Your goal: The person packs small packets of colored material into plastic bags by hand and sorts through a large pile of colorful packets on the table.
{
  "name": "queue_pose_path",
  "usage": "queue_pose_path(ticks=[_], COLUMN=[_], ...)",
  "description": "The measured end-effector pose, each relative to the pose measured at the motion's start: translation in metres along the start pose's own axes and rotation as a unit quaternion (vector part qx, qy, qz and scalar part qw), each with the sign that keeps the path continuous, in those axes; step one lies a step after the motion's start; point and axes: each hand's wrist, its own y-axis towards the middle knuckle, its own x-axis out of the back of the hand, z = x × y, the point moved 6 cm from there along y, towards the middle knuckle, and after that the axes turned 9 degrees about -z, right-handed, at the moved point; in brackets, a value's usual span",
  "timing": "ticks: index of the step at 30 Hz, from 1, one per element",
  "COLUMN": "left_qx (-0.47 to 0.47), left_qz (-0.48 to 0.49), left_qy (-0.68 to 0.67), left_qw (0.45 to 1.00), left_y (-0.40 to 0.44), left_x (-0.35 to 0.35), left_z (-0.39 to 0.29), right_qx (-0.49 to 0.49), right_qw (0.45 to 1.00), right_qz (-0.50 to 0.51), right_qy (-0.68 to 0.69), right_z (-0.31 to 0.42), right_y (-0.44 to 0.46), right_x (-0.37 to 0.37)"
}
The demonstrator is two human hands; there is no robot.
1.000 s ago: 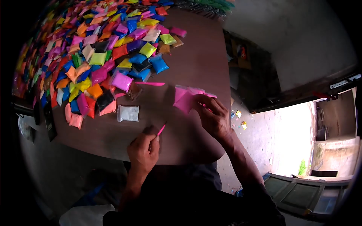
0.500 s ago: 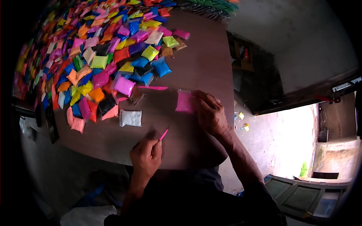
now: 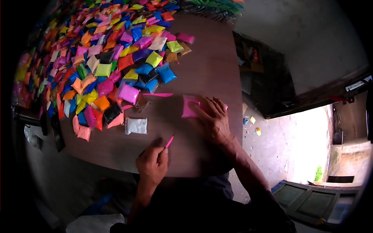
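Note:
My left hand (image 3: 152, 163) is closed around a slim pink modelling tool (image 3: 169, 141), whose thin tip points up and away over the table's near part. Across a pink packet (image 3: 189, 109) in clear plastic lies my right hand (image 3: 213, 118), fingers stretched out and spread, covering much of it. The packet rests flat on the brown table (image 3: 210, 66). Between the hands and the heap, a white packet (image 3: 136, 126) lies alone. Another pink tool (image 3: 157, 94) lies left of the pink packet, beside a small brown packet (image 3: 142, 104).
A large heap of colourful packets (image 3: 104, 70) covers the table's left and far side. Green plastic-wrapped items (image 3: 213, 7) lie at the far edge. To the right are a bright doorway (image 3: 299, 143), litter on the floor (image 3: 252, 120) and a dark green panelled door (image 3: 311, 202).
My right hand has shifted from gripping the pink packet's right edge to lying over it with spread fingers. My left hand keeps its hold on the pink tool. The view has shifted slightly.

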Motion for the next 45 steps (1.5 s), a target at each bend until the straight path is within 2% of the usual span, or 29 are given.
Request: queue_pose_path(ticks=[7, 8, 11, 16, 24, 30, 35, 37, 41, 44, 45], left_qx=[-0.021, 0.022, 0.037, -0.050, -0.085, -0.112, -0.111, -0.148, -0.161, -0.116, -0.091], left_qz=[-0.032, 0.010, 0.010, -0.040, -0.014, -0.017, 0.003, 0.020, 0.022, 0.006, 0.009], left_qy=[-0.013, -0.001, 0.011, 0.072, 0.108, 0.124, 0.124, 0.148, 0.163, 0.102, 0.033], left_qw=[0.999, 1.000, 0.999, 0.995, 0.990, 0.986, 0.986, 0.978, 0.973, 0.988, 0.995], left_y=[-0.002, -0.006, -0.009, -0.007, -0.007, -0.008, -0.009, -0.009, -0.013, 0.000, 0.010], left_x=[-0.001, 0.000, -0.001, 0.001, 0.002, 0.002, 0.002, 0.002, -0.005, 0.003, 0.010], left_z=[0.004, 0.006, 0.008, -0.004, -0.014, -0.015, -0.014, -0.018, -0.011, -0.008, -0.007], right_qx=[-0.042, -0.045, -0.049, -0.051, -0.026, -0.043, -0.018, -0.006, 0.006, 0.007, 0.007], right_qw=[0.999, 0.999, 0.998, 0.998, 0.997, 0.996, 0.997, 0.996, 0.993, 0.984, 0.984], right_qz=[-0.018, -0.021, -0.031, -0.026, -0.049, -0.050, -0.076, -0.081, -0.082, -0.058, -0.059], right_qy=[0.021, 0.015, 0.014, -0.009, -0.053, -0.065, 0.000, 0.020, 0.087, 0.170, 0.170], right_z=[0.002, 0.001, 0.002, 0.002, 0.016, 0.021, 0.039, 0.047, 0.067, 0.088, 0.087], right_y=[-0.003, -0.003, 0.000, 0.001, 0.008, 0.004, 0.002, 0.007, 0.011, 0.017, 0.014], right_x=[-0.007, -0.008, -0.011, -0.015, -0.003, 0.004, 0.013, 0.012, 0.002, -0.009, -0.015])
